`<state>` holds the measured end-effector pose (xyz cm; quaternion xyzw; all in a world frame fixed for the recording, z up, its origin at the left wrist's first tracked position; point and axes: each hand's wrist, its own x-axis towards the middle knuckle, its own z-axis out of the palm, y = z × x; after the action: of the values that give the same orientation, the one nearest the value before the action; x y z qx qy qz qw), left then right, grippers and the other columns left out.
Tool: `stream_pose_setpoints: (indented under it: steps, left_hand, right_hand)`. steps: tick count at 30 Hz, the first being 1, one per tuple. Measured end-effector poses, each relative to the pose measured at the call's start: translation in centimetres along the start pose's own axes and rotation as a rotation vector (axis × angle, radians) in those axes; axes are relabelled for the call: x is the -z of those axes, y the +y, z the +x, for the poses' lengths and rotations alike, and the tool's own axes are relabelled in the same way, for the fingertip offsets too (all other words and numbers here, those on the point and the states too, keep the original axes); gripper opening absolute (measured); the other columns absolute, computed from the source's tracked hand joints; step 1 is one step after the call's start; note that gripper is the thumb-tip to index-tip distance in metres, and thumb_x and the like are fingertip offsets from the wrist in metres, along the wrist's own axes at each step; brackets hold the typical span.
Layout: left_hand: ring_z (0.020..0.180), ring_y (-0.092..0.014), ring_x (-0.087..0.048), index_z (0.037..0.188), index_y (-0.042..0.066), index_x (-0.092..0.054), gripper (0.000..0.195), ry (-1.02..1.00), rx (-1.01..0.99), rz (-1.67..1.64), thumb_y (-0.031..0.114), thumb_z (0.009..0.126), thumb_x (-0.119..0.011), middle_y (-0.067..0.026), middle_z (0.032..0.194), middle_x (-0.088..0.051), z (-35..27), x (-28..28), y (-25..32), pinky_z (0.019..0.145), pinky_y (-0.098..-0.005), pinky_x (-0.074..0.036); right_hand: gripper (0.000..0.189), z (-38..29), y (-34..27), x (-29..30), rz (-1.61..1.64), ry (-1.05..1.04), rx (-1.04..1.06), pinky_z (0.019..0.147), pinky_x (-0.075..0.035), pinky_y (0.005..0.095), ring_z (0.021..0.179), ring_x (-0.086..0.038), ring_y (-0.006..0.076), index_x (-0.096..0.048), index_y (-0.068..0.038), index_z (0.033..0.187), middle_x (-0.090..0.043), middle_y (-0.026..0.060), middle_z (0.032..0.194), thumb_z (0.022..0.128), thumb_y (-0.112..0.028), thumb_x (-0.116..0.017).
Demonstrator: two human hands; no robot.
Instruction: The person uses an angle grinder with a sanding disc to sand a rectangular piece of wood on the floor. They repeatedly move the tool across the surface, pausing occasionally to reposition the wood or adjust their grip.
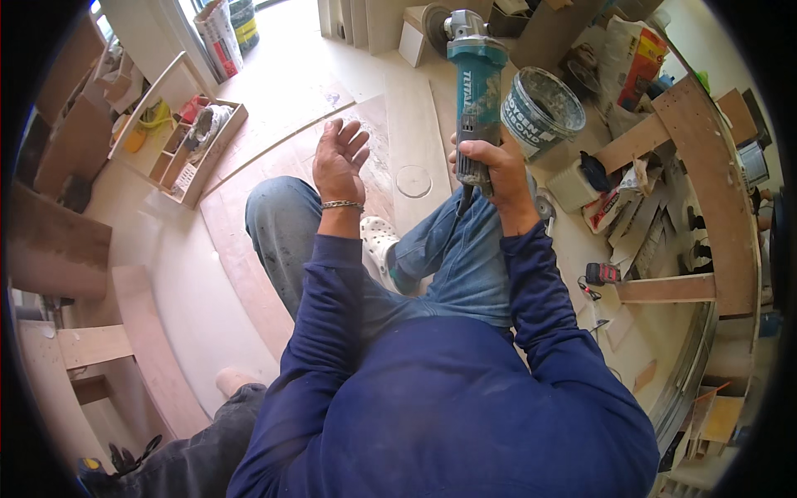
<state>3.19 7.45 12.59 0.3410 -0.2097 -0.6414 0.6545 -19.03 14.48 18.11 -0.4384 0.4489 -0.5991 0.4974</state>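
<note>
My right hand [498, 163] grips the lower body of a teal and black Total angle grinder [477, 93]. The tool is held upright in the picture, its metal head and round disc [437, 30] at the far end. From its base a black cord runs down along my jeans. My left hand [339, 155] is raised above my knee, palm up with fingers loosely curled, and holds nothing. Below both hands lies a plywood board [412, 140] with a circle [414, 181] drawn or cut on it; I cannot tell which.
A wooden tool tray [218, 149] with a tall handle stands at left. Right of the grinder sits a mortar-stained bucket [554, 112], near a pale jerrycan [570, 187] and a battery pack [601, 273]. Another person's leg [205, 436] is at lower left. Wooden frames [716, 205] flank both sides.
</note>
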Motion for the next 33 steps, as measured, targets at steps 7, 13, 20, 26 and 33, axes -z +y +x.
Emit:
stream_pose_setpoints:
  steps: [7, 13, 20, 26, 33]
  left_hand:
    - [0.087, -0.020, -0.066, 0.119, 0.006, -0.058, 0.042, -0.044, 0.255, 0.202, 0.041, 0.097, -0.053, -0.0101, 0.107, -0.068, -0.6, -3.0, -6.7, 0.070, -0.0321, -0.047]
    - [0.079, -0.017, -0.062, 0.126, 0.005, -0.056, 0.068, -0.092, 0.594, 0.281, 0.063, 0.093, -0.044, -0.0090, 0.109, -0.067, -1.7, -5.1, -15.9, 0.065, -0.0323, -0.043]
    - [0.100, -0.039, -0.066, 0.104, -0.005, -0.069, 0.080, -0.208, 0.351, 0.653, 0.069, 0.092, -0.040, -0.0257, 0.104, -0.069, 0.0, -8.1, -23.9, 0.085, -0.0445, -0.049]
    - [0.094, -0.029, -0.069, 0.102, -0.001, -0.071, 0.063, -0.086, 0.568, 0.727, 0.058, 0.080, -0.068, -0.0200, 0.098, -0.072, 2.3, -5.2, -32.4, 0.085, -0.0368, -0.050]
    - [0.094, -0.033, -0.069, 0.102, -0.008, -0.065, 0.062, 0.124, 0.731, 0.677, 0.049, 0.080, -0.072, -0.0226, 0.099, -0.070, 2.9, -2.4, -37.9, 0.083, -0.0398, -0.052]
  right_hand:
    - [0.035, 0.4, 0.2, 1.0, -0.157, 0.124, -0.040, 0.059, -0.054, 0.0278, 0.065, -0.065, 0.0169, -0.059, 0.000, 0.105, -0.063, 0.0071, 0.083, 0.074, -0.007, -0.073]
    - [0.042, 2.0, 1.8, 4.6, -0.427, 0.158, -0.156, 0.056, -0.054, 0.0285, 0.064, -0.065, 0.0161, -0.059, -0.001, 0.110, -0.064, 0.0064, 0.084, 0.072, -0.010, -0.075]
    - [0.046, 4.8, 9.7, 12.1, -0.924, 0.134, -0.359, 0.069, -0.052, 0.0340, 0.076, -0.067, 0.0207, -0.065, -0.001, 0.106, -0.070, 0.0130, 0.085, 0.074, -0.030, -0.078]
    - [0.047, 5.6, 16.3, 14.8, -1.220, 0.060, -0.392, 0.080, -0.052, 0.0445, 0.096, -0.066, 0.0420, -0.064, -0.003, 0.113, -0.069, 0.0260, 0.100, 0.083, -0.040, -0.068]
    - [0.054, 6.0, 21.3, 16.8, -1.485, -0.125, -0.624, 0.080, -0.052, 0.0496, 0.094, -0.065, 0.0449, -0.058, -0.009, 0.129, -0.068, 0.0274, 0.097, 0.084, -0.040, -0.062]
